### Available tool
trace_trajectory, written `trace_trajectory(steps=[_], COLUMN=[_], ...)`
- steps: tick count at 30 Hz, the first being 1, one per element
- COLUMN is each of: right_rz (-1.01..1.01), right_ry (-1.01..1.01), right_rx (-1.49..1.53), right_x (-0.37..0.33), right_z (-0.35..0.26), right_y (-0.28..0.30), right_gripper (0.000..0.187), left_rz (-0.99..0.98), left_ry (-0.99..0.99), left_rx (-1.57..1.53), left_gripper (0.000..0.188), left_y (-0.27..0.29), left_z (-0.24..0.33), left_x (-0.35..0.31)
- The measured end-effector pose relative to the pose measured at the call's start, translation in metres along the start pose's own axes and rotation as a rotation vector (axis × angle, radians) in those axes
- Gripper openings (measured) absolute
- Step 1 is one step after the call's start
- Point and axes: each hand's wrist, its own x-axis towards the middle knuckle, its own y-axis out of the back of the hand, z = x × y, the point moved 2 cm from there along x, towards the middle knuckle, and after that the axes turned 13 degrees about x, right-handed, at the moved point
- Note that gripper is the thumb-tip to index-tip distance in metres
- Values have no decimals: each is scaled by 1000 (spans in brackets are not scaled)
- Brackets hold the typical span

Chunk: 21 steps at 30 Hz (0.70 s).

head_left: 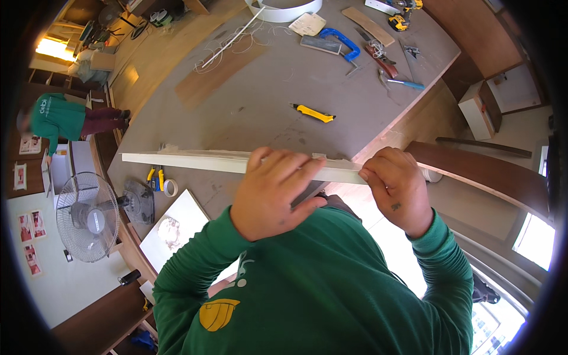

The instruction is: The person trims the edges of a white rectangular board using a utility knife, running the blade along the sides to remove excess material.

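Note:
A long, narrow white board (183,161) lies crosswise in front of me, its far edge rough with thin pale material. My left hand (275,192) rests over its middle, fingers bent across the far edge and thumb on the near side. At the right end, my right hand (397,188) is closed with thumb and curled fingers on the board; the fingertips are partly hidden. Beyond it, a yellow utility knife (316,113) lies on the brown worktable (248,112). Near the board's left part are yellow-and-black pliers (155,177) and a tape roll (170,188).
A blue clamp (353,47), a hand plane (381,62), a hammer (408,84) and a yellow drill (399,22) sit at the far right. At left stand a fan (89,216) and a person in green (62,118). A white panel (192,213) holds whitish paste.

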Motion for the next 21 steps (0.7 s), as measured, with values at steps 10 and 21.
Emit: trace_trajectory(steps=[10, 21], right_rz=[-2, 57], right_ry=[20, 132], right_rx=[-12, -42], right_x=[-32, -32], right_z=[24, 32], right_y=[26, 24], right_gripper=[48, 36], left_rz=[-135, -48], left_ry=[-132, -233], left_rx=[-45, -17], left_gripper=[33, 30], left_y=[-34, -47], left_z=[16, 23], left_x=[39, 44])
